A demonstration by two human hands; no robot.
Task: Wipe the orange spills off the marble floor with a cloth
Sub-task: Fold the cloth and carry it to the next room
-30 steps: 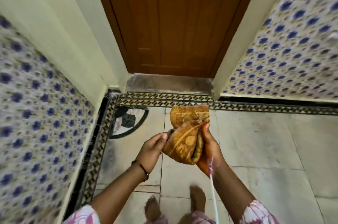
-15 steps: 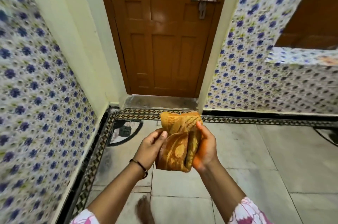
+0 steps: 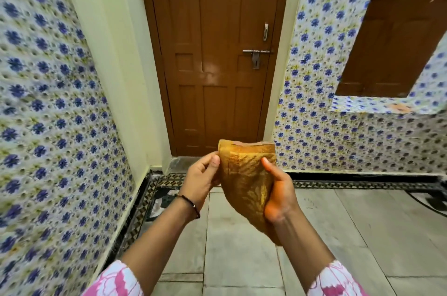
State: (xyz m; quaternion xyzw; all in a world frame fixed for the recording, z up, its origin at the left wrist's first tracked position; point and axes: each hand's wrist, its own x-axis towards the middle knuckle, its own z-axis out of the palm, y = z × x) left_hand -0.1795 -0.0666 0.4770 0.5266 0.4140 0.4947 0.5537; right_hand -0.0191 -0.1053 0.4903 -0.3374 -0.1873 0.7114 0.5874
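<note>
A folded orange-yellow patterned cloth point(image 3: 246, 174) hangs in the air in front of me, at about chest height. My right hand point(image 3: 278, 194) grips its right side, thumb across the front. My left hand point(image 3: 202, 179) pinches its upper left edge with the fingertips. The grey marble floor point(image 3: 326, 230) lies below my arms. No orange spill shows on the part of the floor I can see.
A shut brown door point(image 3: 217, 53) with a metal latch point(image 3: 256, 53) stands ahead. Blue-flowered tiled walls point(image 3: 53, 126) close in on the left and right. A dark patterned border point(image 3: 350, 184) runs along the floor edge. A brown recess point(image 3: 399, 29) sits at upper right.
My view has tilted up from the floor toward the door. Both hands have lifted the cloth higher and turned it more upright; my feet have dropped out of sight.
</note>
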